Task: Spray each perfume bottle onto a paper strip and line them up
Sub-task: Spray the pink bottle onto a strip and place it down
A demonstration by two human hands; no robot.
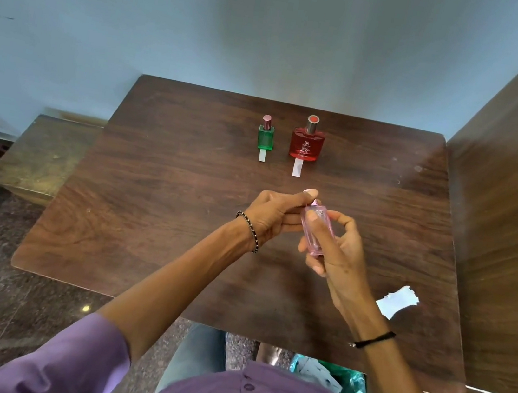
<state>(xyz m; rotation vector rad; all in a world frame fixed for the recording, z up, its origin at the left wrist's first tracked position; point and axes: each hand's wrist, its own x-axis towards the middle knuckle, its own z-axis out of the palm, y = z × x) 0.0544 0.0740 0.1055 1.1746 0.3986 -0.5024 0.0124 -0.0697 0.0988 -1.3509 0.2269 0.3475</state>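
right hand gripped the pink bottle, long axis five-to-eleven o'clock; left hand, at its nine o'clock, pinched its top.

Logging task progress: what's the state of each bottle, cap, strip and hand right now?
green bottle: upright, capped.
green bottle's strip: flat, far end under the bottle.
red bottle: upright, capped.
red bottle's strip: flat, far end under the bottle.
pink bottle: tilted, gripped by right hand.
pink cap: pinched by left hand; seated or off, cannot tell.
spare paper: lying unused.
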